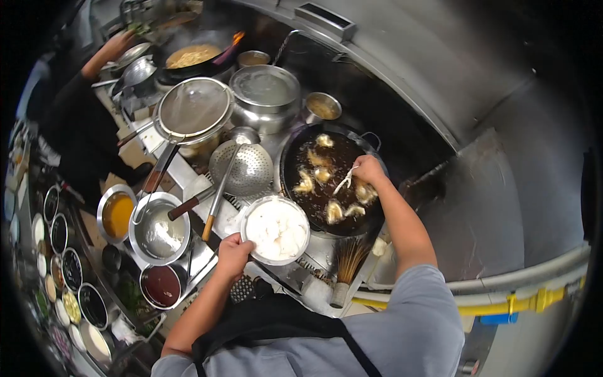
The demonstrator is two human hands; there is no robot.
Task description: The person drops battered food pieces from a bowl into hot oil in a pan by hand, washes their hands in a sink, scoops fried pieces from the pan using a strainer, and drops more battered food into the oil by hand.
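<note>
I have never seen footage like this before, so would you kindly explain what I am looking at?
Certainly. There is no machine here: this single picture comes from a camera worn on a person's head, looking forward and down, so the two forearms reaching up from the bottom are the wearer's own.

The left hand grips the edge of a bowl of white, powdery-looking stuff. The right hand is over a wok of dark liquid, a pale strip hanging from its fingers. Several pale pieces lie in the liquid.

Around them are a perforated ladle, a mesh strainer, a covered pot and a bristle brush. The hand at upper left belongs to someone else.
</note>
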